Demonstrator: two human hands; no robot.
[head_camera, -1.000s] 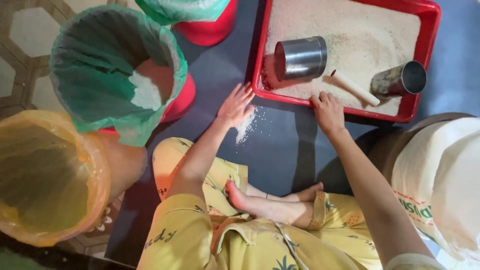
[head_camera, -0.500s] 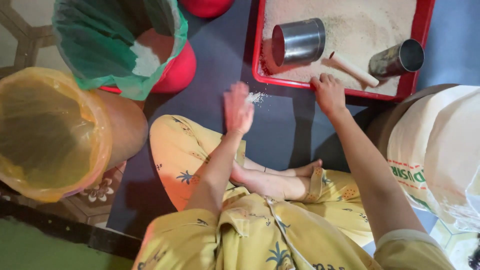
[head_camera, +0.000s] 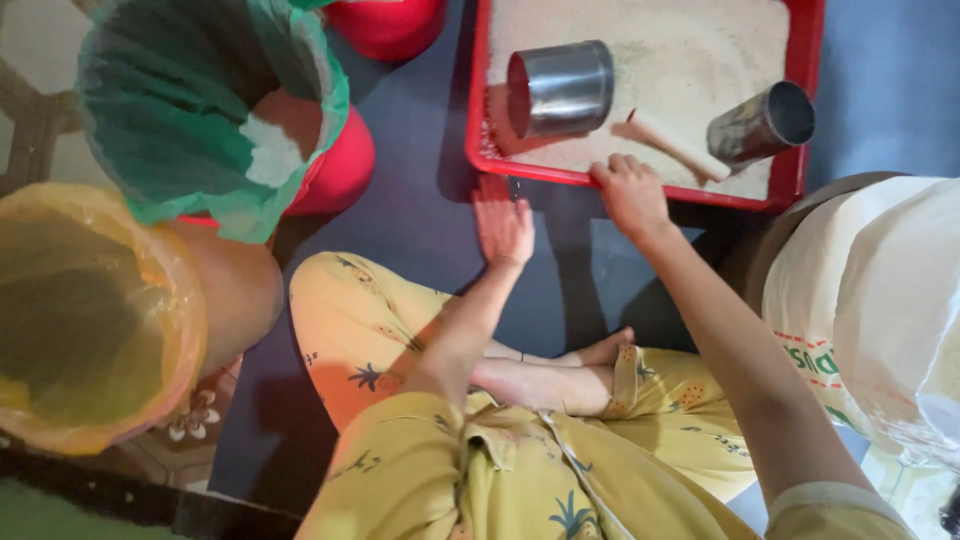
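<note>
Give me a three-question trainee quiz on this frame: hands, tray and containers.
1. True or false: the right hand grips the near rim of the red tray.
2. How many metal cups lie in the tray's grain?
3. Where is the left hand? A) in the tray B) open on the dark mat beside the tray C) in the green-lined bucket

Key: 1 true. 2 two: the larger metal cup and the smaller metal cup. 3 B.
</note>
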